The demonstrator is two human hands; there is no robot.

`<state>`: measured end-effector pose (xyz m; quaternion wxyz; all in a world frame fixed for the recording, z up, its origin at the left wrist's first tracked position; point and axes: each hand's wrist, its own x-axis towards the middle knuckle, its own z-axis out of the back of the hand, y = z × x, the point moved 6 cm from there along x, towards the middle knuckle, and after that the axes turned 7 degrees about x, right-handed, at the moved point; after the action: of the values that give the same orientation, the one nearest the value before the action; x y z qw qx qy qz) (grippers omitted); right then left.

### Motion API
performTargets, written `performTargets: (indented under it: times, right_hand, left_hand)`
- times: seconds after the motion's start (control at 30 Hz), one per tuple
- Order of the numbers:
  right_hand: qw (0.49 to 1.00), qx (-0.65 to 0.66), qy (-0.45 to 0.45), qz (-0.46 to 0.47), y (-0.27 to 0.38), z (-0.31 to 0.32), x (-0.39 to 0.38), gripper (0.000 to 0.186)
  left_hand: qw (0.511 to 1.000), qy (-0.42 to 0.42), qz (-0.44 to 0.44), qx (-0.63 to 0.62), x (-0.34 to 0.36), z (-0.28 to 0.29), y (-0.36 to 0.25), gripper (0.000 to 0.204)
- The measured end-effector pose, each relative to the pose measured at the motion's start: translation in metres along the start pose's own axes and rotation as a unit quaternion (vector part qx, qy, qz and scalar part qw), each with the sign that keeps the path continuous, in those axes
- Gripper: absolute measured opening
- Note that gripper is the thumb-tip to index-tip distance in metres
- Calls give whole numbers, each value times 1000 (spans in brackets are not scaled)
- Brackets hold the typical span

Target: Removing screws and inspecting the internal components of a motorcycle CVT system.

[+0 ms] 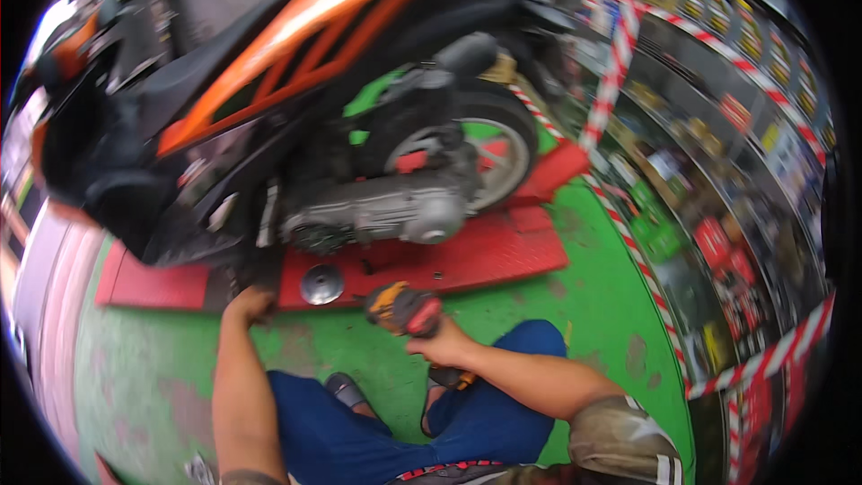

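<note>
The orange-and-black scooter (314, 36) stands over the red metal lift platform (503, 256), with its silver-grey metal engine casing (395, 211) and black-tyred rear wheel (519, 126) both in place above that platform. Setting up therefore looks done, and the work appears under way rather than finished. At the platform's front edge, the right hand (444, 346) has its fingers wrapped round the grip of an orange, black and red power tool (404, 309), whose head appears clear of the scooter. The left hand (256, 304) is farther left along the same platform edge, fingers curled; I cannot tell whether they pinch anything. A round silver metal dish (321, 285) lies on the platform, between the hands. How many fasteners are in or out, and so how much is left, blur hides.
</note>
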<state>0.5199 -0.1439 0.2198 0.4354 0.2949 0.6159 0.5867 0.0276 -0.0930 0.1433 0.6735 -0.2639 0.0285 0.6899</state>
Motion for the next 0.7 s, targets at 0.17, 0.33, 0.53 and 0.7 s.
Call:
performTargets:
  times: [0.17,0.33,0.53,0.7]
  right_hand:
    - [975,-203,-17,93,33,10,-19,50]
    - [963,-252,6,91,51,12,-29,46]
    - [934,-303,13,188,51,13,-33,55]
    - [910,-326,7,257,59,8,-41,49]
  left_hand:
    - [924,110,177,-320,-25,2,-114,45]
    - [895,263,117,-340,-22,0,-173,89]
    - [911,322,40,-255,-40,17,-245,120]
    - [920,285,63,-261,-63,44,-269,86]
